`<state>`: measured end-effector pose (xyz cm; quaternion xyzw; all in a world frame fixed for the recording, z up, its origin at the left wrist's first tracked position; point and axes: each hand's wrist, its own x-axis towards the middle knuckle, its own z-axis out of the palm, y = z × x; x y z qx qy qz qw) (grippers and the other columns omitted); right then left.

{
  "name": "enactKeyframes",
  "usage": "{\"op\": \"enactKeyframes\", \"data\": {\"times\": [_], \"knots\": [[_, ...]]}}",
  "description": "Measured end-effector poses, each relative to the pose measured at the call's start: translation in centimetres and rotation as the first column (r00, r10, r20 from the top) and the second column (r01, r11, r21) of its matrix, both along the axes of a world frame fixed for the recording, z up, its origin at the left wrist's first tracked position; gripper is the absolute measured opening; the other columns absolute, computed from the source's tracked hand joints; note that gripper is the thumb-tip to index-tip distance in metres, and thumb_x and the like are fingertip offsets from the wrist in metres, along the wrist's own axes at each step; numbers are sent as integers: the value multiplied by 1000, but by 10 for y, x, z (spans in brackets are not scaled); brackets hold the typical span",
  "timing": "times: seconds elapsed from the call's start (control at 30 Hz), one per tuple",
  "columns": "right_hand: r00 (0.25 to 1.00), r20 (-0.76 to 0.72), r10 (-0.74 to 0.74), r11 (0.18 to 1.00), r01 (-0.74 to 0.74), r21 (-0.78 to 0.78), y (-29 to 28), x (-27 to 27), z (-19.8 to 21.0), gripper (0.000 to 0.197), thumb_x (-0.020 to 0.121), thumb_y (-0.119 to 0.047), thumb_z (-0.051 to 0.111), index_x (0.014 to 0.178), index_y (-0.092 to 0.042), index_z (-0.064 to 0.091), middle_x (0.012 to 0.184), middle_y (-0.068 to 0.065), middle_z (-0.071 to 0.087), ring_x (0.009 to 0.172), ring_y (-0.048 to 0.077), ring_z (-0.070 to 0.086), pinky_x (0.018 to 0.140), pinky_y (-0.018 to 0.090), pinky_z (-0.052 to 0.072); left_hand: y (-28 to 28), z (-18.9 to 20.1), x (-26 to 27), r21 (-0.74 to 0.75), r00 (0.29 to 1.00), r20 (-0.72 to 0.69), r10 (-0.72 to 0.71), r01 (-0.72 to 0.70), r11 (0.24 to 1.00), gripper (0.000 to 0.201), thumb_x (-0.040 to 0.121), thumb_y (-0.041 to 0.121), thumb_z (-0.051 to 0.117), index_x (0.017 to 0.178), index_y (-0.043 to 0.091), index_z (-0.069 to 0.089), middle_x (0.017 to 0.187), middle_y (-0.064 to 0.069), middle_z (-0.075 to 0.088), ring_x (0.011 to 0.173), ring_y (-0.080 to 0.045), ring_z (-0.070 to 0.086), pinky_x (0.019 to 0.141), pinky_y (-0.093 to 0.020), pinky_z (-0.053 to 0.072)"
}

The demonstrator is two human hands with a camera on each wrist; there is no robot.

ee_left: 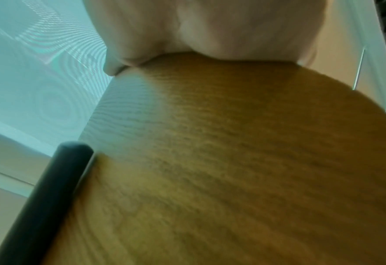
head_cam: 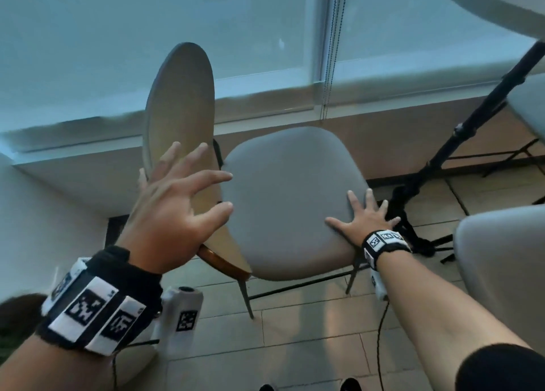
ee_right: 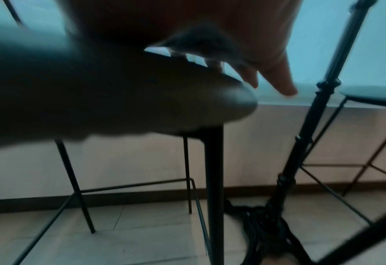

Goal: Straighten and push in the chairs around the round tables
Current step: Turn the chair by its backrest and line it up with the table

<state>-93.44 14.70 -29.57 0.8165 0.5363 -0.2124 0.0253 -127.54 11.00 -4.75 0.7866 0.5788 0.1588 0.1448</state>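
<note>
A chair with a grey padded seat (head_cam: 289, 201) and an oval wooden backrest (head_cam: 180, 101) stands sideways in front of me. My left hand (head_cam: 177, 201) is open with spread fingers against the backrest; in the left wrist view the palm (ee_left: 199, 26) touches the wood grain (ee_left: 233, 161) beside a black support bar (ee_left: 46, 197). My right hand (head_cam: 365, 216) lies flat with straight, spread fingers on the seat's right edge. From below, the right wrist view shows its fingers (ee_right: 276, 75) over the dark seat (ee_right: 96, 100). A round table top (head_cam: 495, 1) is at the upper right.
The table's black pedestal (head_cam: 460, 131) and its foot (ee_right: 267, 224) stand just right of the chair. Two more grey chairs (head_cam: 501, 266) (head_cam: 528, 107) crowd the right side. A window wall with a blind cord (head_cam: 327, 75) runs behind. Tiled floor (head_cam: 295, 331) lies below.
</note>
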Motion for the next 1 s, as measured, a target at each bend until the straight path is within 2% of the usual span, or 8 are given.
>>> {"op": "enactKeyframes", "data": {"times": [0.1,0.17,0.3,0.4,0.5,0.6,0.87,1.0], "knots": [[997,-67,-49,997,53,59,-4,0,-13,102,61,-94,42,148,-52,11,162,-6,-7,136,40,22,105,58,32,4,-1,1,14,1000,-1,2,-2,1000,49,71,67,44,116,54,57,158,18,24,148,-7,6,114,-67,5],[997,-52,-56,994,60,95,-17,-4,-17,100,62,-93,41,148,-51,11,162,-5,-6,133,40,26,105,53,34,8,0,-2,11,1000,-22,12,-12,1000,52,70,68,45,117,50,60,159,18,24,148,-7,9,115,-65,2],[993,-71,-92,994,95,44,-34,-12,-13,102,62,-95,35,149,-51,5,162,-3,-11,134,42,24,107,52,32,21,8,-10,-12,985,-167,-53,51,999,51,73,72,44,113,49,63,159,17,25,148,-6,6,117,-55,-13],[995,-48,-84,996,85,8,-37,-13,-12,104,63,-96,30,150,-48,-1,162,-2,-17,142,45,11,114,55,18,31,10,-9,-43,980,-166,-112,106,993,49,73,72,45,113,49,63,158,17,27,148,-5,9,119,-51,-7],[999,-19,-26,1000,26,14,-36,-16,-15,100,67,-95,22,151,-46,-3,162,-2,-18,147,42,-4,118,53,3,36,8,-8,-35,967,-195,-162,159,987,49,76,69,46,115,46,64,158,13,30,148,-7,14,120,-50,-4],[1000,-18,-16,1000,16,21,-45,-19,-15,96,70,-92,22,151,-46,-1,163,-2,-17,147,40,-5,119,51,3,36,8,-10,-34,960,-204,-190,187,982,49,76,68,46,115,44,65,158,13,32,147,-7,16,121,-48,0],[999,1,-49,999,49,15,-65,-26,-14,93,72,-91,23,151,-46,3,163,-2,-14,147,41,-3,119,50,2,27,5,-17,1,972,-115,-203,204,979,49,77,68,42,113,44,65,155,12,36,146,-7,20,120,-44,7],[998,50,29,999,-31,40,-55,-23,-7,90,81,-83,23,155,-34,10,164,3,-4,149,35,0,119,51,4,31,1,-10,22,975,-119,-187,191,981,53,77,68,40,114,41,66,154,11,39,145,-7,23,119,-44,10]]}}
